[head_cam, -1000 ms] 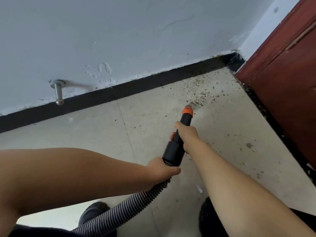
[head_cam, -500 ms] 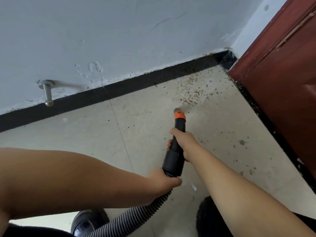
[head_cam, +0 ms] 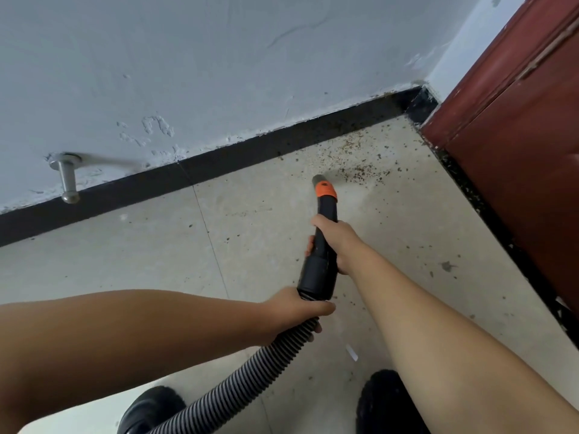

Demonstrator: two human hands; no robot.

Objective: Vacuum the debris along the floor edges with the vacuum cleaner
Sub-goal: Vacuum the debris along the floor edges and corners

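1. While the right hand (head_cam: 336,238) grips the black nozzle (head_cam: 322,233) mid-frame, its grey tip sits beside the debris (head_cam: 360,173) on the floor (head_cam: 250,245), upper right of centre.
2. Fingers of the left hand (head_cam: 294,308) wrap the hose (head_cam: 250,371) just below the nozzle's cuff.
3. Nozzle looks stiff and light, so a forward hold steers it well.
4. Hose looks soft and bendy; holding it near the cuff should stop it dragging.
5. More debris lies along the skirting (head_cam: 282,145) and by the door (head_cam: 517,151).

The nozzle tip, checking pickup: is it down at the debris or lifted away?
Down: the nozzle tip sits low at the edge of the debris; actual floor contact cannot be told.
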